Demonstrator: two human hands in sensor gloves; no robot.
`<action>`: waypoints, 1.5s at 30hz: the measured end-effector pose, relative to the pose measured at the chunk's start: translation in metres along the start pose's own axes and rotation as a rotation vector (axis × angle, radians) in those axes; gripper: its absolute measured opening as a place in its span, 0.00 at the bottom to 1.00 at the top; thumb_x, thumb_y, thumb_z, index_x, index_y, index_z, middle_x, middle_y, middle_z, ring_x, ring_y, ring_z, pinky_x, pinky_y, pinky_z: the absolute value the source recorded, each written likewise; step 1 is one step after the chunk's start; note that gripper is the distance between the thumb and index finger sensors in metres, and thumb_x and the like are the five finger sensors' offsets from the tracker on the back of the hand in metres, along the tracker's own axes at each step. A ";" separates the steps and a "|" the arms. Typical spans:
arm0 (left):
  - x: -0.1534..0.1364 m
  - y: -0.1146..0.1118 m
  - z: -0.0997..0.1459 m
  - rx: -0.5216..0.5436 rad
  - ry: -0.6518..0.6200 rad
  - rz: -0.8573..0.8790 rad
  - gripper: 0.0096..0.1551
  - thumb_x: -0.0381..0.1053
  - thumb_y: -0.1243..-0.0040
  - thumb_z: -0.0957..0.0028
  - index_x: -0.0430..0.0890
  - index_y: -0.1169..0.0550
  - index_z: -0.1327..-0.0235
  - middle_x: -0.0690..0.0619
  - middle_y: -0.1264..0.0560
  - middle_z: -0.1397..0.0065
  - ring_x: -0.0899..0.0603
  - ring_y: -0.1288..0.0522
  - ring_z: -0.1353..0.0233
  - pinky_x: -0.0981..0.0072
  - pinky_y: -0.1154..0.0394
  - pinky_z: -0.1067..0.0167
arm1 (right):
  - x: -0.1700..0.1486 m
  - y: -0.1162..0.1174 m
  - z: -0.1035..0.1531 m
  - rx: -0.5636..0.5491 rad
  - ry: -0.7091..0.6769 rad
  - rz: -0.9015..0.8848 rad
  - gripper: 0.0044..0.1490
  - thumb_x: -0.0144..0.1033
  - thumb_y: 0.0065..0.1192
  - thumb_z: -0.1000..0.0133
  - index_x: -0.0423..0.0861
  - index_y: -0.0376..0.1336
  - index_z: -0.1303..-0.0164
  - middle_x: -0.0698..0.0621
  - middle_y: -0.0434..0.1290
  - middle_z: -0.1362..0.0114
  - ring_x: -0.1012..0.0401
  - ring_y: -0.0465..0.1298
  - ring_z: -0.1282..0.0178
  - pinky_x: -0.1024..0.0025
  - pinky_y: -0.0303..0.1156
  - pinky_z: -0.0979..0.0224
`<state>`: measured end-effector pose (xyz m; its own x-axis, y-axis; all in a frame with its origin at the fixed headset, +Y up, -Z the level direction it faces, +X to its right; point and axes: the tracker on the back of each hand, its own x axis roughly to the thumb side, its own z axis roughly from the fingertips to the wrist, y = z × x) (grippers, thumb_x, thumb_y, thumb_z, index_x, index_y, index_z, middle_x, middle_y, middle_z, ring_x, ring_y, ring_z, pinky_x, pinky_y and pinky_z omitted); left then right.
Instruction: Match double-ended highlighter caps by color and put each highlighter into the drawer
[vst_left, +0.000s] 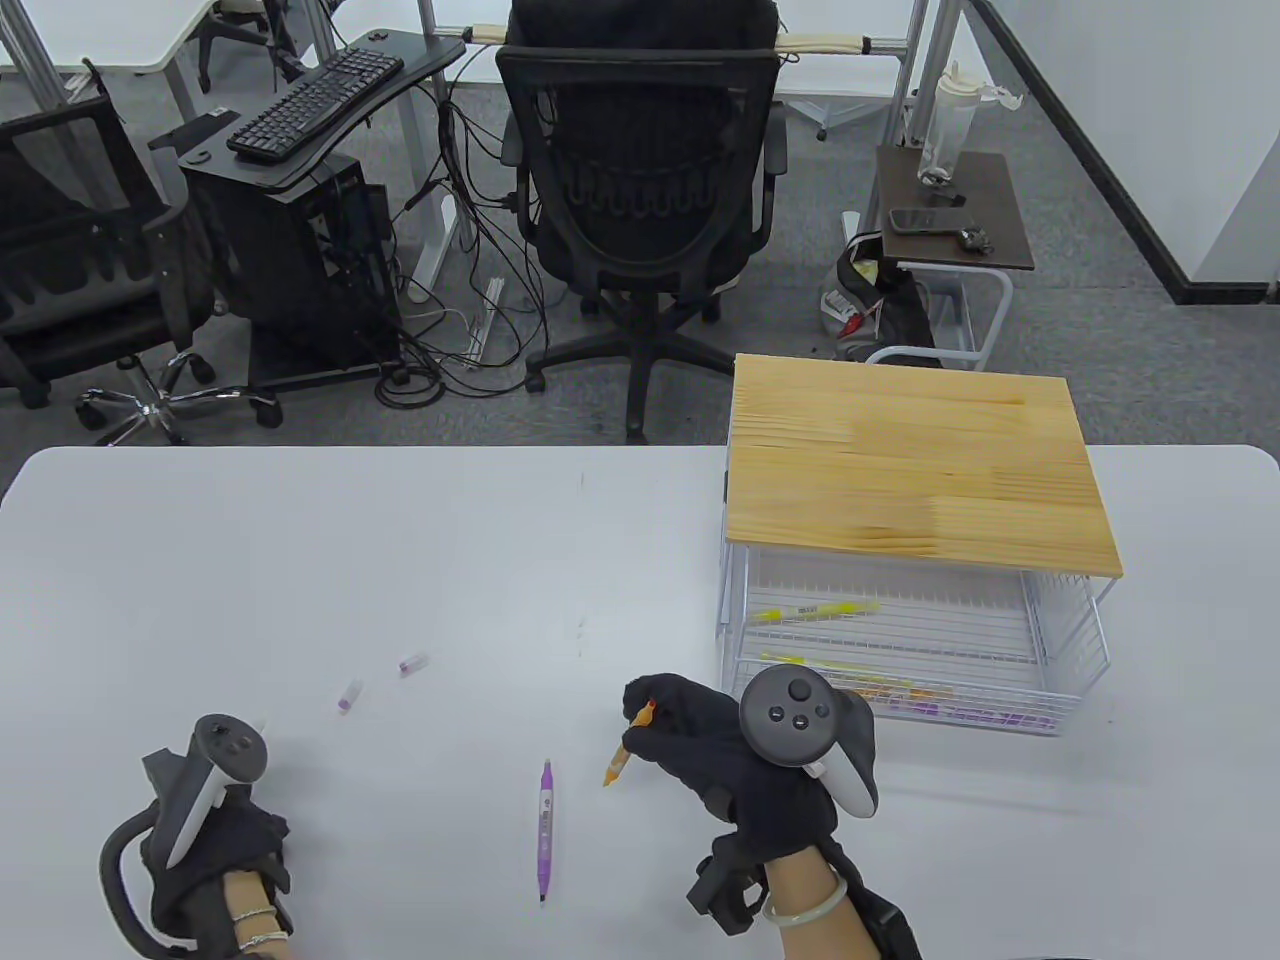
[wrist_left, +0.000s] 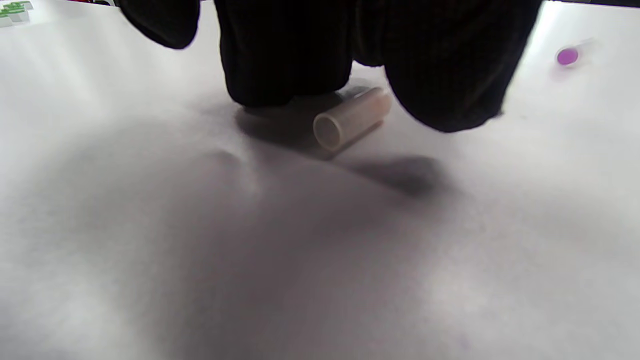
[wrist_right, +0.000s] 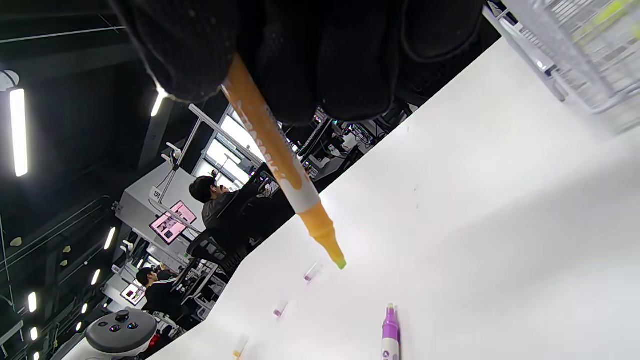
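Capping the orange highlighter (vst_left: 615, 762) looks to be the step in hand. Largest on the table (vst_left: 400, 560) is the wire drawer (vst_left: 1000, 700) under its wooden top (vst_left: 910, 470), at the right; yellow, orange and purple highlighters already lie inside it.

Just left of the drawer, the right hand (vst_left: 720, 740) grasps the orange highlighter in curled fingers, its bare tip pointing down toward the table without touching it. The right wrist view shows that lower end uncapped.

At the near left edge, the left hand (vst_left: 215, 850) is down on the table. In the left wrist view its fingertips (wrist_left: 285, 75) come down on or just behind a pale cap (wrist_left: 350, 117) lying on its side, open mouth outward. I cannot tell whether the fingers pinch it yet or only touch it.

Between the hands lies a purple highlighter (vst_left: 545, 815), apparently uncapped, and two small purple caps (vst_left: 380, 680) sit near each other further up on the left.

The next move, I judge, calls for lifting the pale cap, bringing it to the orange tip, and pressing it on squarely.

The orange highlighter's upper end is mostly hidden in the glove, so whether it is capped is unclear. The pale cap's true colour is hard to make out in the dim, blurred view.
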<state>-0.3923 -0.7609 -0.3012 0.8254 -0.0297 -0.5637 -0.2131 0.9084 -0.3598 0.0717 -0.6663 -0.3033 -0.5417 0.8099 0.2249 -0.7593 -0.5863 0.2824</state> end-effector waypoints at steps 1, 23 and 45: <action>0.001 -0.001 0.000 0.001 0.005 -0.017 0.45 0.53 0.29 0.59 0.50 0.32 0.24 0.46 0.27 0.25 0.38 0.25 0.30 0.35 0.36 0.30 | 0.000 0.000 0.000 0.000 0.001 0.000 0.29 0.45 0.63 0.36 0.55 0.59 0.24 0.52 0.71 0.25 0.48 0.73 0.29 0.39 0.56 0.16; 0.013 -0.004 -0.002 0.093 0.047 -0.135 0.39 0.49 0.28 0.61 0.48 0.26 0.32 0.52 0.20 0.47 0.46 0.17 0.47 0.52 0.24 0.41 | -0.007 0.018 -0.012 0.066 0.051 0.025 0.29 0.45 0.63 0.35 0.55 0.59 0.24 0.52 0.71 0.25 0.47 0.73 0.29 0.39 0.56 0.16; 0.068 0.029 0.043 0.241 -0.345 0.286 0.26 0.49 0.43 0.48 0.43 0.19 0.39 0.41 0.18 0.42 0.42 0.17 0.49 0.44 0.27 0.43 | -0.017 0.020 -0.016 0.046 0.105 0.016 0.30 0.47 0.60 0.32 0.61 0.52 0.22 0.54 0.70 0.25 0.52 0.74 0.30 0.44 0.58 0.14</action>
<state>-0.3197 -0.7183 -0.3180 0.8849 0.3369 -0.3217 -0.3627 0.9316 -0.0220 0.0604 -0.6916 -0.3166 -0.5904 0.7963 0.1315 -0.7342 -0.5976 0.3222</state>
